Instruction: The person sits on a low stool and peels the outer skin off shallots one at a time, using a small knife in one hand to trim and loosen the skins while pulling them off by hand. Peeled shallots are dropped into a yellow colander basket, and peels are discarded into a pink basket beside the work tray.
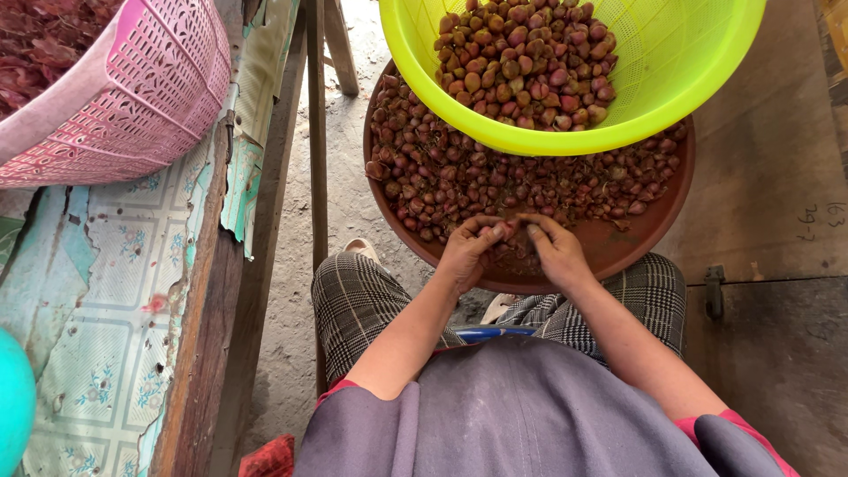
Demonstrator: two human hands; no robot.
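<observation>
Near the grey apron (521, 415), both hands meet over the brown basin's (649, 238) near rim, left hand (466, 252) and right hand (556, 252) each pinching one shallot (510, 230); peeling wants fingertip-only grip.

Worn patterned table (106, 291), pink basket (132, 88), concrete floor (291, 353)

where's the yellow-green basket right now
The yellow-green basket sits at the top of the head view, right of centre, resting over the far edge of the brown basin of shallots, beyond both hands.
</observation>
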